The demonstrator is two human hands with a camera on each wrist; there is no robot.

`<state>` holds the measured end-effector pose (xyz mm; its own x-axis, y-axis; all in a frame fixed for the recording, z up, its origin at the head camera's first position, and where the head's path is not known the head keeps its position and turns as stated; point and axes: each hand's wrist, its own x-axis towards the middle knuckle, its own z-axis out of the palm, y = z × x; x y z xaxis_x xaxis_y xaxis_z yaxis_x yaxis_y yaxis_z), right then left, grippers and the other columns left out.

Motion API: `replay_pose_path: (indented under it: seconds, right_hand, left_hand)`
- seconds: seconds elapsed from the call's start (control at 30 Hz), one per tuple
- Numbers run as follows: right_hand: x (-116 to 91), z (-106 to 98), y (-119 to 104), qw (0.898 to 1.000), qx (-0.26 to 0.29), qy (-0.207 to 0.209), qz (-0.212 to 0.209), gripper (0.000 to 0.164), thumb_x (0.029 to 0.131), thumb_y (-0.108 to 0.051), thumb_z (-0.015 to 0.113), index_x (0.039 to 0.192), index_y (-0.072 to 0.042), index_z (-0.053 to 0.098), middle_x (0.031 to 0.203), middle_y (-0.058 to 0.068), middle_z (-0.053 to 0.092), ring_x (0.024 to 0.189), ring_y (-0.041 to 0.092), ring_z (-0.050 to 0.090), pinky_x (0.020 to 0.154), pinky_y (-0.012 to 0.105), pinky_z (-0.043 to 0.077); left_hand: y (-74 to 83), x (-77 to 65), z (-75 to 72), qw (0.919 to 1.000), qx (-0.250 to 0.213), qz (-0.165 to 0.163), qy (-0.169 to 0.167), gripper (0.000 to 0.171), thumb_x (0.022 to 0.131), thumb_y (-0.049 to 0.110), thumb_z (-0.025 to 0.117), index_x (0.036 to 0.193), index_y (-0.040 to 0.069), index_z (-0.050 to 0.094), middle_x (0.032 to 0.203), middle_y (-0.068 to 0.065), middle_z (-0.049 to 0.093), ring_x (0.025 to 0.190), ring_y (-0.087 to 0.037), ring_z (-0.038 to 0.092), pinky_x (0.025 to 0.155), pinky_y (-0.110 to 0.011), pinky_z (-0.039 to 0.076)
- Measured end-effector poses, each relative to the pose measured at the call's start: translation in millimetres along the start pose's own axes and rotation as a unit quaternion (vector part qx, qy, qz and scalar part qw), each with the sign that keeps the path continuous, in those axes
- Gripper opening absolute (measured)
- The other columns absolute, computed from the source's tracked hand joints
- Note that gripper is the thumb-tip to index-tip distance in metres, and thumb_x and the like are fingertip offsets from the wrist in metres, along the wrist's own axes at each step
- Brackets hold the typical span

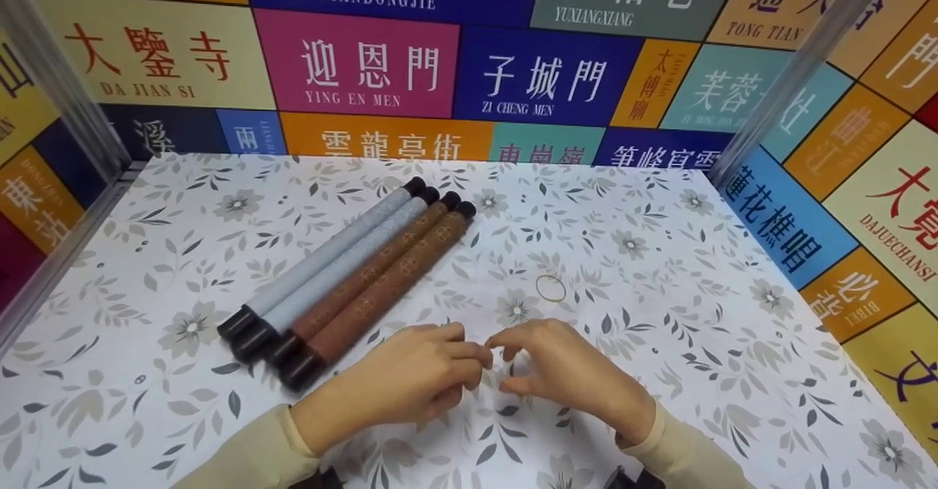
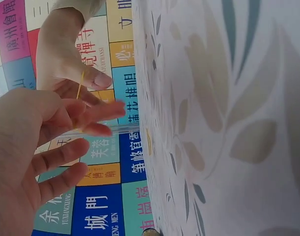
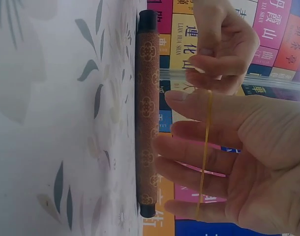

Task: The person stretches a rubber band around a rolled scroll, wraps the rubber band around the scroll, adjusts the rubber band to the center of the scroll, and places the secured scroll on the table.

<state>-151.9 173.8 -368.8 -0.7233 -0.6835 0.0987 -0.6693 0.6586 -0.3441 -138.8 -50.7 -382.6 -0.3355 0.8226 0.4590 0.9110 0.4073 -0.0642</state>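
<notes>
A yellow rubber band (image 3: 205, 147) is looped around the spread thumb and fingers of my right hand (image 1: 575, 368), which hovers low over the table. My left hand (image 1: 421, 372) is close beside it, fingers loosely bent. In the right wrist view, the left hand (image 3: 226, 46) appears behind the right thumb, apart from the band, with nothing visible in its fingers. The left wrist view shows the band (image 2: 80, 84) running down from the right thumb, partly hidden by fingers. A second rubber band (image 1: 550, 288) lies on the table beyond the right hand.
Two light grey-blue scrolls (image 1: 330, 251) and two brown patterned scrolls (image 1: 388, 284), all with black ends, lie side by side, slanting, left of the hands. A floral cloth (image 1: 659, 269) covers the table. Colourful lettered panels (image 1: 359, 64) and clear upright posts (image 1: 791, 56) stand around it.
</notes>
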Motion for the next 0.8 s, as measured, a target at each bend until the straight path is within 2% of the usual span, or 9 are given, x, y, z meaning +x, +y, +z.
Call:
replay_pose_path:
  seconds: [0.13,0.23,0.4,0.5,0.6,0.7,0.8]
  right_hand:
    - [0.7,3.8,-0.6,1.0,-0.025,0.008,-0.007,0.046,0.067,-0.025,0.08,0.11,-0.017,0.065,0.099,-0.002,0.068,0.094,0.015,0.062,0.083,0.031,0.05]
    - [0.9,4.2,-1.3,0.999,-0.036,0.001,0.008,0.049,0.066,-0.028,0.08,0.112,-0.018,0.064,0.107,-0.003,0.064,0.103,0.015,0.058,0.09,0.032,0.049]
    - [-0.2,3.2,-0.4,0.999,-0.038,0.006,0.028,0.05,0.067,-0.027,0.08,0.113,-0.017,0.062,0.111,-0.003,0.061,0.106,0.013,0.054,0.091,0.032,0.048]
    - [-0.8,3.6,0.8,0.999,-0.039,0.006,0.028,0.05,0.068,-0.027,0.08,0.113,-0.015,0.061,0.109,-0.002,0.061,0.102,0.012,0.054,0.088,0.031,0.048]
    - [-0.8,4.5,2.3,0.999,-0.038,0.006,0.023,0.051,0.068,-0.025,0.08,0.114,-0.013,0.061,0.098,-0.001,0.062,0.095,0.012,0.054,0.084,0.031,0.047]
    - [-0.7,5.8,4.4,0.999,-0.036,0.004,0.016,0.051,0.069,-0.022,0.08,0.115,-0.011,0.06,0.084,-0.001,0.062,0.095,0.014,0.056,0.087,0.032,0.048]
    - [-0.9,6.5,6.1,0.999,-0.034,0.002,0.015,0.05,0.069,-0.021,0.079,0.115,-0.009,0.061,0.078,-0.002,0.06,0.1,0.015,0.058,0.091,0.033,0.047]
  left_hand:
    - [2.8,0.6,0.6,0.9999,-0.007,0.012,-0.001,0.013,0.07,0.014,0.066,0.079,0.023,0.061,0.113,0.014,0.067,0.086,-0.007,0.056,0.071,-0.018,0.049]
    - [3.7,0.8,-0.1,1.0,-0.008,0.005,0.002,0.015,0.071,0.015,0.066,0.083,0.024,0.063,0.115,0.011,0.066,0.094,-0.008,0.059,0.076,-0.02,0.052]
    - [-0.3,-0.1,-5.4,0.999,-0.007,-0.044,0.006,0.015,0.074,0.015,0.065,0.086,0.024,0.065,0.112,0.008,0.065,0.096,-0.009,0.061,0.077,-0.023,0.053]
    - [-6.2,-1.3,-8.6,0.9947,0.002,-0.103,0.002,0.013,0.077,0.017,0.064,0.088,0.023,0.066,0.111,0.007,0.066,0.095,-0.01,0.061,0.077,-0.024,0.054]
    - [-16.8,-4.5,-11.1,0.9812,0.018,-0.192,-0.003,0.015,0.079,0.019,0.065,0.094,0.022,0.066,0.11,0.005,0.066,0.096,-0.013,0.06,0.079,-0.028,0.054]
    - [-30.1,-10.8,-13.4,0.9569,0.033,-0.288,-0.014,0.022,0.081,0.023,0.064,0.103,0.019,0.064,0.112,0.0,0.064,0.1,-0.018,0.058,0.084,-0.034,0.053]
    - [-41.8,-18.3,-14.0,0.9329,0.039,-0.357,-0.022,0.031,0.082,0.026,0.065,0.11,0.012,0.062,0.114,-0.006,0.062,0.104,-0.025,0.056,0.087,-0.042,0.051]
